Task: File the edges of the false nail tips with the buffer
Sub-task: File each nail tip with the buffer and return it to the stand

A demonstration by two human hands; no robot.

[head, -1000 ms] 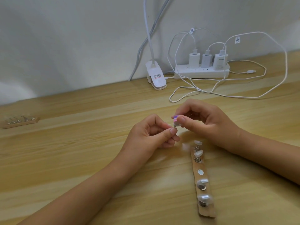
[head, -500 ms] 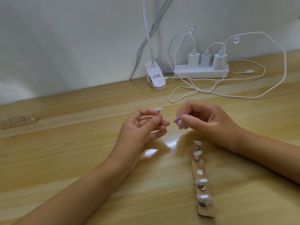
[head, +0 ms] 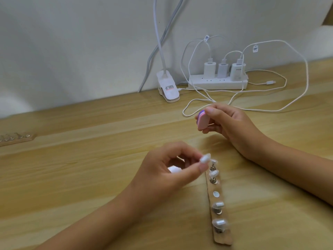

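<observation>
Left hand (head: 171, 170) pinches 1 nail tip (head: 205, 158) between thumb and forefinger, beside the top stand (head: 213, 162). Right hand (head: 232, 127) grips the pink-purple buffer (head: 203, 120), apart from the tip, no contact. 3 mounted tips (head: 220, 223) sit on the wooden strip (head: 222, 239), 1 spot bare. Too blurry to tell which edges are filed; likely several left.

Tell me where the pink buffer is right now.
In the head view, the buffer is pinched in the right hand, right of centre, between the wooden holder strip and the white power strip.
</observation>
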